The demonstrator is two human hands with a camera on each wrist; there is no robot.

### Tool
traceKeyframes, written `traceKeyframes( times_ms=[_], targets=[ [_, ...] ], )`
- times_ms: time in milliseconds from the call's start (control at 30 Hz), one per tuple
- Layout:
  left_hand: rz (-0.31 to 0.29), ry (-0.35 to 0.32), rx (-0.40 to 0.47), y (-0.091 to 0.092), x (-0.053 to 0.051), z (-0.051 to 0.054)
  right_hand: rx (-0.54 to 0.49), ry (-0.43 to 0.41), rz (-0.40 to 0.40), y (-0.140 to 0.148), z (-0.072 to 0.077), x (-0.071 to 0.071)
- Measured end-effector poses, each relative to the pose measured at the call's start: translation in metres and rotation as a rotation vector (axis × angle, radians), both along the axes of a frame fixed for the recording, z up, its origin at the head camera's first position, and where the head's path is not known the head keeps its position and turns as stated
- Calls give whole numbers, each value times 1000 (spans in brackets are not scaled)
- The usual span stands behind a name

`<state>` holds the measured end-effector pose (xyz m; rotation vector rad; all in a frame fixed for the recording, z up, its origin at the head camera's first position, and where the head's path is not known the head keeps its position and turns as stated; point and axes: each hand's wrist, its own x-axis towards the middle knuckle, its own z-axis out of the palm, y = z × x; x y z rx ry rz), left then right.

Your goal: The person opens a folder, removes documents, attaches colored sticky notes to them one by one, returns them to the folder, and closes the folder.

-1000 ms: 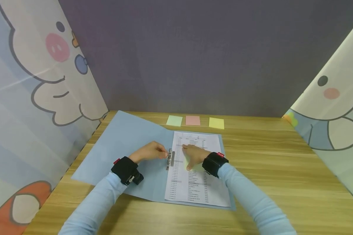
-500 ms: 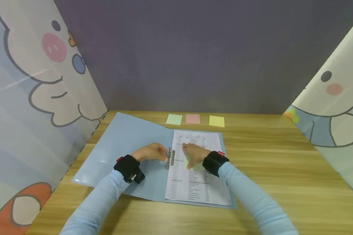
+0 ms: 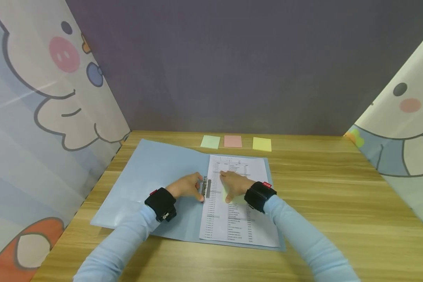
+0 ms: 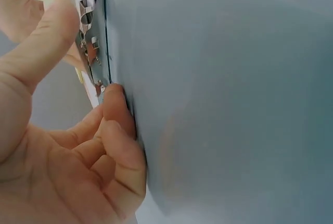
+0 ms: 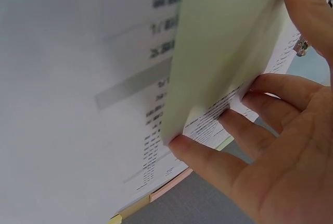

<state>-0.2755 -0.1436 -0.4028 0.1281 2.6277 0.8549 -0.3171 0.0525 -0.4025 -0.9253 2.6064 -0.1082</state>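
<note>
A light-blue folder (image 3: 158, 164) lies spread out, with printed sheets (image 3: 237, 229) on its right side. Along the sheets' left edge runs a metal clip (image 4: 93, 49). My left hand (image 3: 187, 186) is at this clip, its thumb near one end and forefinger near the other; the remaining fingers curl beside the folder in the left wrist view. On the top sheet rests my right hand (image 3: 235, 185), fingers spread. Under its palm is a pale green sticky note (image 5: 223, 36), partly hidden in the head view. Its fingertips touch the note and the paper in the right wrist view.
Behind the folder, green (image 3: 210, 141), pink (image 3: 233, 141) and yellow (image 3: 262, 144) sticky notes lie in a row. A dark grey panel (image 3: 211, 66) closes off the back of the wooden table (image 3: 338, 196). Cartoon-printed sheets stand at both sides.
My left hand has shifted slightly right, and its thumb and forefinger have spread from a pinch to span the clip. The right hand stays in place on the paper.
</note>
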Motion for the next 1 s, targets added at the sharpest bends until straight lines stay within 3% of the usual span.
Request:
traceKeyframes(
  times_ms=[333, 1000],
  targets=[
    [-28, 32, -102, 5, 0, 0, -34, -10, -17, 0, 0, 3],
    [-5, 15, -137, 13, -7, -2, -29, -4, -16, -1, 0, 0]
  ],
)
